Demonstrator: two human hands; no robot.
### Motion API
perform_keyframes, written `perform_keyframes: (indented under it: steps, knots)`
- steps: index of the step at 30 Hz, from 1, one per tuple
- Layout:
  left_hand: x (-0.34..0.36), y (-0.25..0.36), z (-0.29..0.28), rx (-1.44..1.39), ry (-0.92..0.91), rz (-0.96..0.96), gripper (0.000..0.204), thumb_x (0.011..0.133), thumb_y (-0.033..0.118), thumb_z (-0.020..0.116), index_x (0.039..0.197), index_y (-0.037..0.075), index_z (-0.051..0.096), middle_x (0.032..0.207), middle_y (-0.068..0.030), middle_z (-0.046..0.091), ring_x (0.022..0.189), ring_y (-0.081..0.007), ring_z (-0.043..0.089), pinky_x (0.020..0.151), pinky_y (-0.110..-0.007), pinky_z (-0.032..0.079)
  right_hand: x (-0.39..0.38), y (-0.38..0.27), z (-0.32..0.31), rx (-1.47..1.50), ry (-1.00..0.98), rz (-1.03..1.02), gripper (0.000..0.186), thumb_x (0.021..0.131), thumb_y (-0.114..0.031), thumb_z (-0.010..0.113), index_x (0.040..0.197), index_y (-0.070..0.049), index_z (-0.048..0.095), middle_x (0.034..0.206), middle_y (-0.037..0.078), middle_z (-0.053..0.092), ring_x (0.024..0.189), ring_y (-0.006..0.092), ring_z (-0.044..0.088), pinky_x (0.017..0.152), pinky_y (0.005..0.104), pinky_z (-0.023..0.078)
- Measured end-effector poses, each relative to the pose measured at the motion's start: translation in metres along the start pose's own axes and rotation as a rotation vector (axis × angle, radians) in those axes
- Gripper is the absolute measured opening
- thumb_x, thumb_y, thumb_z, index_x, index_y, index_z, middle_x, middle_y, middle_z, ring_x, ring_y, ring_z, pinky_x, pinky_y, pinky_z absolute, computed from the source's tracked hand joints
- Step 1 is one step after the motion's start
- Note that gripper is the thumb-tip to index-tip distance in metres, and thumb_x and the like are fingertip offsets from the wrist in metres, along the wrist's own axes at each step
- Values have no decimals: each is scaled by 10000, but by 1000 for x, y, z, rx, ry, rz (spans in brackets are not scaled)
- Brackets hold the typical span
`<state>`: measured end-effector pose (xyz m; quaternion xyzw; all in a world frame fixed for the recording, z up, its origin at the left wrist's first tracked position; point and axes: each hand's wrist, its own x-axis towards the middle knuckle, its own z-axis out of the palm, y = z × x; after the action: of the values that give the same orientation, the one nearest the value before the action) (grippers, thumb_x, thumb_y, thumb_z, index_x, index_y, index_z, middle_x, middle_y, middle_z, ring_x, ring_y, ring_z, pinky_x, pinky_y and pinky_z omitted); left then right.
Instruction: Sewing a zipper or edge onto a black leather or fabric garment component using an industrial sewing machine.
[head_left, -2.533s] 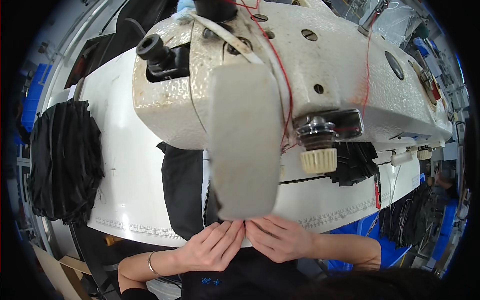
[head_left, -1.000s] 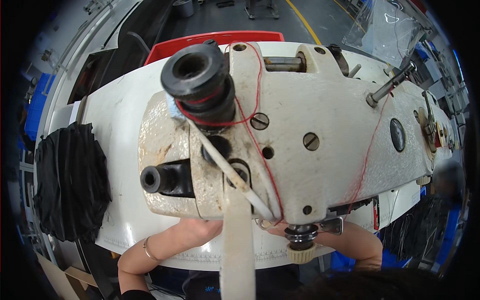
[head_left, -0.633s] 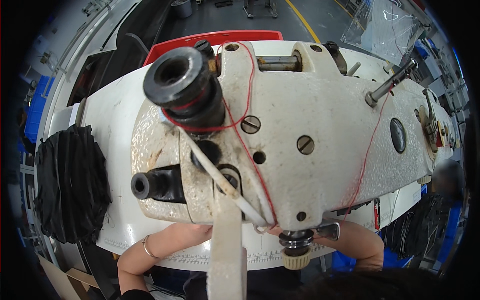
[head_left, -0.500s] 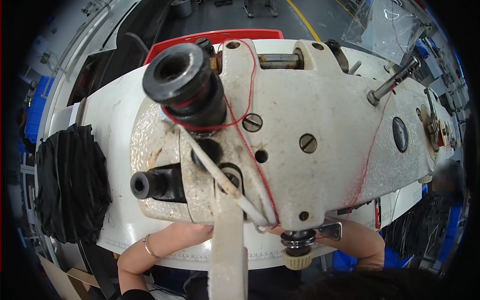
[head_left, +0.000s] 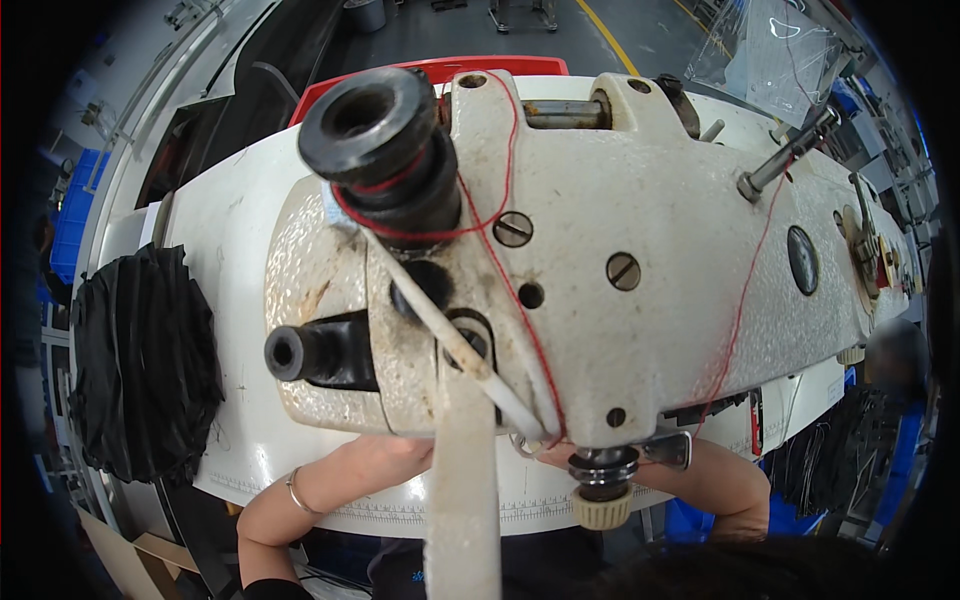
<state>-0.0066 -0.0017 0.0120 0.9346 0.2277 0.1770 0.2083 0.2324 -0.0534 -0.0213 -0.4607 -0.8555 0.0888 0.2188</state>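
Note:
A large cream sewing machine head [head_left: 580, 330] fills the middle of the view and hides most of both hands. Only the back of my left hand [head_left: 398, 455] shows below the machine's left end, its fingers out of sight behind the casing. A silver bangle [head_left: 292, 492] circles that wrist. Of my right hand, just a sliver [head_left: 553, 455] appears beside the thread tension knob [head_left: 603, 508]; its fingers are covered. Red thread [head_left: 508, 290] loops around the black post [head_left: 385, 150] and runs down the machine's front. Whatever either hand touches is hidden.
On the left of the white table [head_left: 240, 250] lies a bundle of black fabric [head_left: 145, 365]. More dark strips [head_left: 825, 460] hang at the right. A red tray [head_left: 440, 70] stands behind the machine, and a measuring scale [head_left: 400, 515] runs along the near edge.
The machine appears slightly higher and farther right in the view. Both forearms stay almost where they were, the left hand shifting slightly upward and to the right.

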Motion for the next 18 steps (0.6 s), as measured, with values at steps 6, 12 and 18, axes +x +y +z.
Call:
perform_keyframes:
  steps: [6, 12, 18]
  knots:
    - [10, 4, 2, -54, 133, -27, 407, 592, -40, 653, 995, 11, 662, 979, -134, 639, 860, -286, 634, 799, -377, 512, 8, 5, -4, 41, -62, 75, 134, 764, -93, 557, 852, -34, 640, 823, 89, 619, 821, 205, 592, 675, 362, 490]
    - [-3, -7, 13, -129, 108, -100, 378, 583, -15, 662, 957, 35, 658, 934, -86, 646, 858, -240, 627, 736, -384, 513, 30, 5, 3, 492, 259, 241, 113, 756, -73, 533, 789, -30, 632, 803, 75, 615, 808, 178, 591, 618, 357, 490]
    - [6, -4, 9, -94, 128, -55, 368, 598, 3, 672, 965, 33, 657, 912, -100, 641, 835, -270, 623, 746, -397, 501, 2, -1, 18, -95, 2, -227, 87, 674, -77, 578, 714, -21, 632, 813, 86, 619, 824, 209, 592, 583, 418, 487]
